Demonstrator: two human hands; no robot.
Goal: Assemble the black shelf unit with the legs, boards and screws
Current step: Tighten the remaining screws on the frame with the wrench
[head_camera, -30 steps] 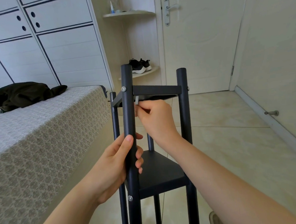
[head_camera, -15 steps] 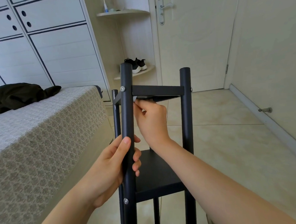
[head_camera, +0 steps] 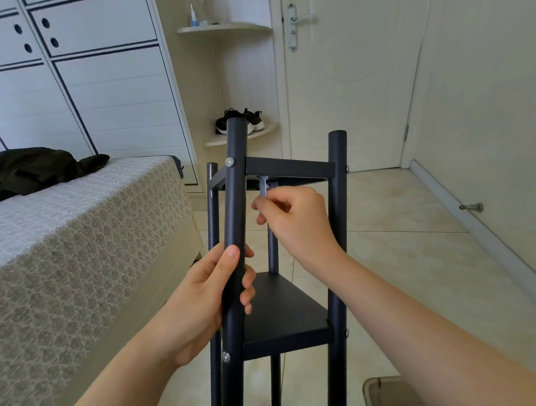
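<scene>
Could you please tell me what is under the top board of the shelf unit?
A silver wrench, pinched by the right hand, reaches up to a screw there. The top board's front edge hides most of its underside.

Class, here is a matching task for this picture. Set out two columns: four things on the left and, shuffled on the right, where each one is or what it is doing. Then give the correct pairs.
Column one
1. left hand
2. right hand
3. black shoes
4. dark garment

Column two
A. lies on the bed
B. pinches the small metal wrench just under the top board
C. grips the front leg
D. sit on the lower corner shelf

Pairs: 1-C, 2-B, 3-D, 4-A
</scene>
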